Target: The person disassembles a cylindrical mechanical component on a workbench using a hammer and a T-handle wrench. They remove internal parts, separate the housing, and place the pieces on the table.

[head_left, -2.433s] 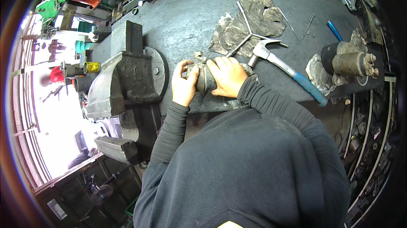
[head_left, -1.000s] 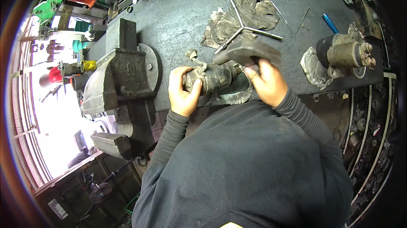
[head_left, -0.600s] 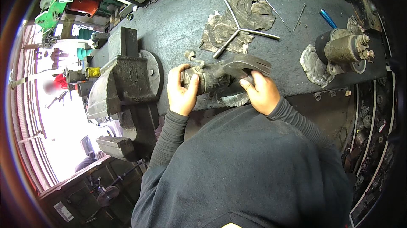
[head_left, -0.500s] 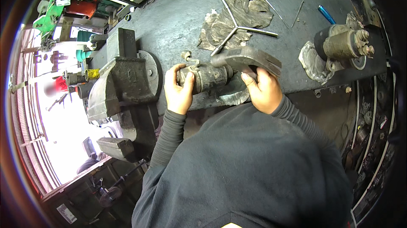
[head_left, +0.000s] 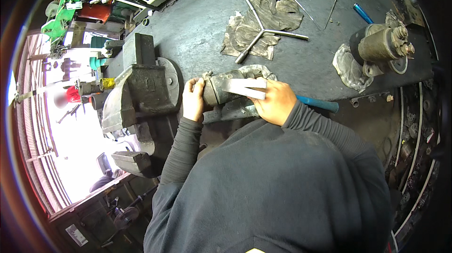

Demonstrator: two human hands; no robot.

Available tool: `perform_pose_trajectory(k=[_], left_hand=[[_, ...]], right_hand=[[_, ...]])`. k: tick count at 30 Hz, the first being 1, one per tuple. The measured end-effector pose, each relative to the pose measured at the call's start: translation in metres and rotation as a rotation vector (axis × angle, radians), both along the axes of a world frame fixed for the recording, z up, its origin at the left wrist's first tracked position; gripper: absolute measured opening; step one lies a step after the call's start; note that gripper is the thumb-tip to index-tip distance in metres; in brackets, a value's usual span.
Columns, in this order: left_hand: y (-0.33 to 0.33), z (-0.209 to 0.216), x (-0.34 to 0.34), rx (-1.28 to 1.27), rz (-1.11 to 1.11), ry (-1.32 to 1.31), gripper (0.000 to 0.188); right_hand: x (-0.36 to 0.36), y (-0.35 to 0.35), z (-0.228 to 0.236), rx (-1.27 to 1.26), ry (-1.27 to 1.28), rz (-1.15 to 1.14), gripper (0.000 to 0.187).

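A grimy cylindrical motor (head_left: 213,91), like a starter motor, lies at the bench's near edge. My left hand (head_left: 193,98) is closed around its left end. In my right hand (head_left: 278,102) is a hammer (head_left: 245,86), gripped close to its head, with the blue handle sticking out to the right. The bright hammer head lies over the motor's right part and hides some of it; whether they touch I cannot tell. A crumpled, dirty cloth (head_left: 258,70) shows behind the motor's right end.
A heavy bench vise (head_left: 141,88) stands left of my left hand. Farther back, a three-armed wrench (head_left: 262,31) lies on a dirty rag (head_left: 282,14). Rods and a blue-handled tool (head_left: 362,14) lie at the back right, and another motor (head_left: 376,48) stands at the right.
The hammer has turned and dropped lower over the motor, so its bright face and blue handle now show. The motor has rolled in my left hand; its side fitting no longer stands up.
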State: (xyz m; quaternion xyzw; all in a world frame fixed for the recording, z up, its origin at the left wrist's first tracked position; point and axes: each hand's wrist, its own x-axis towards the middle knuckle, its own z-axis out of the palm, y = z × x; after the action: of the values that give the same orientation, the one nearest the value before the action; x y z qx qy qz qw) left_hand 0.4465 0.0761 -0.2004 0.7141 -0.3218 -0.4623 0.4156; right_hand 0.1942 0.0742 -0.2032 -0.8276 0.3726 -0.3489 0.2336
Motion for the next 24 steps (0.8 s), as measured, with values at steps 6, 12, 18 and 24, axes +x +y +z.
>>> perform_pose_trajectory(k=[6,12,18,24], left_hand=[[0.005,-0.004,0.001,0.081,0.015,0.080,0.041],[0.015,-0.019,0.004,-0.129,0.002,-0.023,0.035],[0.025,-0.016,-0.007,-0.254,-0.083,-0.423,0.053],[0.051,0.000,-0.019,-0.111,-0.099,-0.295,0.076]], right_hand=[[0.000,-0.005,-0.002,0.081,0.001,-0.004,0.015],[-0.031,-0.050,-0.023,0.141,-0.106,-0.253,0.041],[-0.084,-0.134,-0.069,0.522,-0.224,-0.413,0.066],[-0.130,-0.195,-0.115,0.110,0.041,-0.543,0.060]])
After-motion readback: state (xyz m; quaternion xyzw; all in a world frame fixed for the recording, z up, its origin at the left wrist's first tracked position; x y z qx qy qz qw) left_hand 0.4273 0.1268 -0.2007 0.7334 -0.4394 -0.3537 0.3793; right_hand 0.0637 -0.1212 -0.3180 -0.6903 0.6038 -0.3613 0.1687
